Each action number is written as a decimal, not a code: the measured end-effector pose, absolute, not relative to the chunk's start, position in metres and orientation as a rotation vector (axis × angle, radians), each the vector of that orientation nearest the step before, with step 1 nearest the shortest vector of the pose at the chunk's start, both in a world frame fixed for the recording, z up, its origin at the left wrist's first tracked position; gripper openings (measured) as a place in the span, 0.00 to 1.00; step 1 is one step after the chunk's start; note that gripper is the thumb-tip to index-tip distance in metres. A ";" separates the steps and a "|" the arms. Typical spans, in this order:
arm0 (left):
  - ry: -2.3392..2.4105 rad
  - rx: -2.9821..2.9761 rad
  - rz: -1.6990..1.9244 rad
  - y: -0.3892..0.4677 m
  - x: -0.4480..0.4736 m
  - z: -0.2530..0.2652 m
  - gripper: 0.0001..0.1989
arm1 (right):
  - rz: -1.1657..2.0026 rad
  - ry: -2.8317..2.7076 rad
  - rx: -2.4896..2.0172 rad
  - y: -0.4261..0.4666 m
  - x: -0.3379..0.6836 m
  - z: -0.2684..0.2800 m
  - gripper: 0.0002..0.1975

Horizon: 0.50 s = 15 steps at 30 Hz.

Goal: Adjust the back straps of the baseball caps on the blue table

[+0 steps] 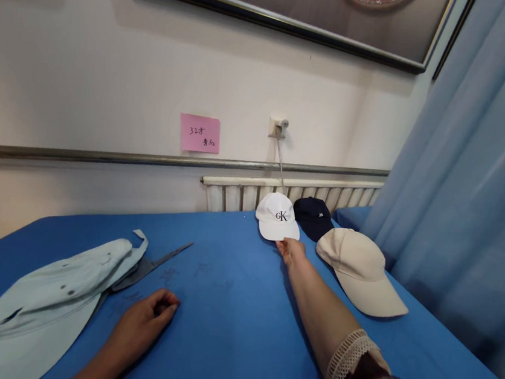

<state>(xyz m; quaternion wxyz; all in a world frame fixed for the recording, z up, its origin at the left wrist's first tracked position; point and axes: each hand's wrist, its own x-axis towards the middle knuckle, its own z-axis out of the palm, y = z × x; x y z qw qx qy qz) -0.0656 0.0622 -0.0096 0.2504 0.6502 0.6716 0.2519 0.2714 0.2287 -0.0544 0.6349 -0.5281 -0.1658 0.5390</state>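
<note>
At the far side of the blue-covered table, my right hand (291, 252) pinches the front brim of a white baseball cap (275, 210) with black letters on it. Close behind it to the right is a dark navy cap (312, 216). A beige baseball cap (359, 268) lies beside my right forearm, brim toward me. My left hand (146, 320) rests on the cover with its fingers curled in and nothing seen in them. Left of it lies a pale blue cap (53, 294) with a loose strap end. Something dark grey (147, 272) with a pointed end sticks out from under that cap.
The blue cover (225, 344) spreads beneath everything. Behind the table stand a white radiator (242, 196), a metal rail (146, 159) and a wall socket (278, 128) with a plugged cord. A blue curtain (466, 195) hangs along the right. A pink note (199, 133) is on the wall.
</note>
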 end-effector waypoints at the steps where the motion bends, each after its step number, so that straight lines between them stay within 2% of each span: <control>1: 1.829 1.775 0.677 0.062 -0.066 -0.010 0.14 | 1.242 -0.348 -1.220 0.228 0.272 -0.054 0.17; 15: 1.812 1.798 0.633 0.061 -0.069 -0.011 0.15 | 1.181 -0.319 -1.294 0.228 0.281 -0.058 0.18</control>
